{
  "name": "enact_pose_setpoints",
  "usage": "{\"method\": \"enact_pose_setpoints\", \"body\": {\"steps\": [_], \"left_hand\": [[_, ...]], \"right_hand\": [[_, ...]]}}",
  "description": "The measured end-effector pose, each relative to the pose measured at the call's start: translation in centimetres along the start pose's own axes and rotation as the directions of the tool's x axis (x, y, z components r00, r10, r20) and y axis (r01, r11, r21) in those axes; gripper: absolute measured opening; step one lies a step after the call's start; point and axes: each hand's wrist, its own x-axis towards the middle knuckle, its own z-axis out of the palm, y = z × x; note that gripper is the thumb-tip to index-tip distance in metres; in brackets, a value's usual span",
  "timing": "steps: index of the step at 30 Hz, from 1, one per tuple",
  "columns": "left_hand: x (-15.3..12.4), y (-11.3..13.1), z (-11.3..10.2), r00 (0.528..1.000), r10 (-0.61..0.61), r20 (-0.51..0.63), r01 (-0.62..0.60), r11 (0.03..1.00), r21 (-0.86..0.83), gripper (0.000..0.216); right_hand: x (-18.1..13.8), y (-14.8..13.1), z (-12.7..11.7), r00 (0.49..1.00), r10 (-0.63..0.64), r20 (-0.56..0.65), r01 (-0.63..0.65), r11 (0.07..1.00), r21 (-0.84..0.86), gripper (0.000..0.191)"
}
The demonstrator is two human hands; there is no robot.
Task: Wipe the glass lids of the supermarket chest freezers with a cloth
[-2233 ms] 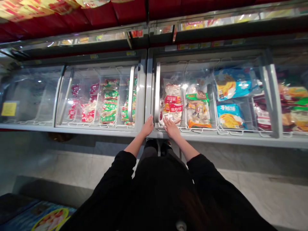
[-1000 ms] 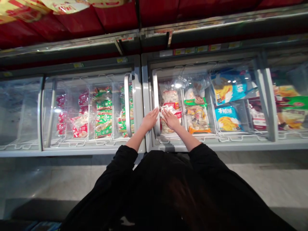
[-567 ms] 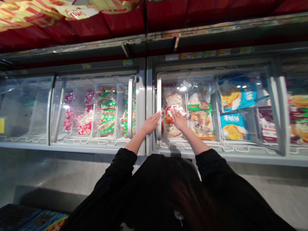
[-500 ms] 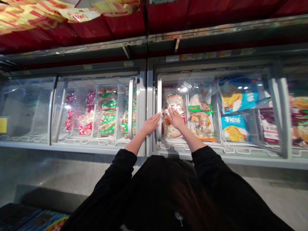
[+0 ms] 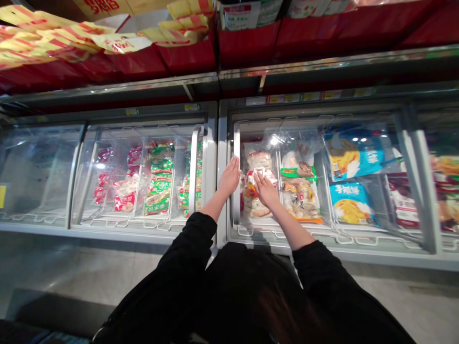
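Note:
I stand at a row of chest freezers with sliding glass lids. My left hand point(image 5: 229, 176) lies flat, fingers stretched out, against the grey upright handle point(image 5: 235, 205) at the left edge of the right freezer's lid. My right hand point(image 5: 266, 189) reaches into the leftmost wire basket of that freezer. Its fingers are curled on the white top edge of a clear frozen food bag point(image 5: 251, 203) with a red label. More such bags lie stacked under and behind it.
In the basket to the right is a bag with green and orange print point(image 5: 301, 196), then blue bags point(image 5: 353, 153). The left freezer point(image 5: 143, 177) is shut, with red and green packs inside. Yellow packs point(image 5: 53, 43) fill the red shelf above. Grey floor lies below.
My left hand slid up along the lid handle. My right hand stayed on the red-labelled bag and shifted slightly with it. The view tilted up, showing more of the upper shelf.

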Motion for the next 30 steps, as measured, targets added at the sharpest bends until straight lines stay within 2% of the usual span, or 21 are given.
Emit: {"method": "enact_pose_setpoints", "body": {"steps": [3, 5, 9, 12, 15, 18, 22, 27, 30], "left_hand": [[0.4, 0.3, 0.8, 0.998, -0.042, -0.050, 0.039, 0.998, -0.058, 0.050], [0.7, 0.6, 1.2, 0.994, -0.078, -0.076, 0.069, 0.991, -0.112, 0.050], [2.7, 0.6, 1.4, 0.983, -0.130, -0.130, 0.097, 0.967, -0.236, 0.052], [5.0, 0.1, 1.2, 0.977, -0.123, -0.172, 0.070, 0.956, -0.286, 0.054], [6.6, -0.5, 1.2, 0.972, -0.120, -0.203, 0.055, 0.953, -0.299, 0.056], [7.0, -0.6, 1.5, 0.960, -0.135, -0.244, 0.059, 0.954, -0.294, 0.057], [7.0, -0.5, 1.8, 0.958, -0.150, -0.244, 0.075, 0.954, -0.291, 0.060], [7.3, -0.7, 1.7, 0.961, -0.148, -0.235, 0.078, 0.956, -0.281, 0.063], [7.4, -0.8, 1.6, 0.961, -0.142, -0.238, 0.077, 0.962, -0.263, 0.065]], "right_hand": [[3.1, -0.7, 0.1, 1.000, -0.015, -0.019, 0.015, 1.000, 0.000, 0.045], [4.1, -1.0, 0.1, 0.999, -0.050, -0.012, 0.050, 0.999, 0.002, 0.045], [2.5, -0.4, 0.0, 0.991, -0.132, 0.023, 0.132, 0.991, 0.010, 0.043], [0.8, 0.5, -0.1, 0.996, -0.089, 0.005, 0.089, 0.996, 0.013, 0.043], [1.7, 0.8, -0.2, 0.999, 0.018, -0.036, -0.018, 1.000, 0.021, 0.045], [4.8, 0.4, -0.4, 0.998, 0.044, -0.053, -0.042, 0.998, 0.051, 0.047], [7.7, 0.0, -0.8, 0.999, -0.034, -0.035, 0.037, 0.996, 0.087, 0.050], [6.3, 1.5, -1.4, 0.982, -0.183, 0.046, 0.177, 0.978, 0.113, 0.055], [6.5, 2.7, -1.8, 0.989, -0.143, 0.045, 0.138, 0.986, 0.096, 0.056]]}}
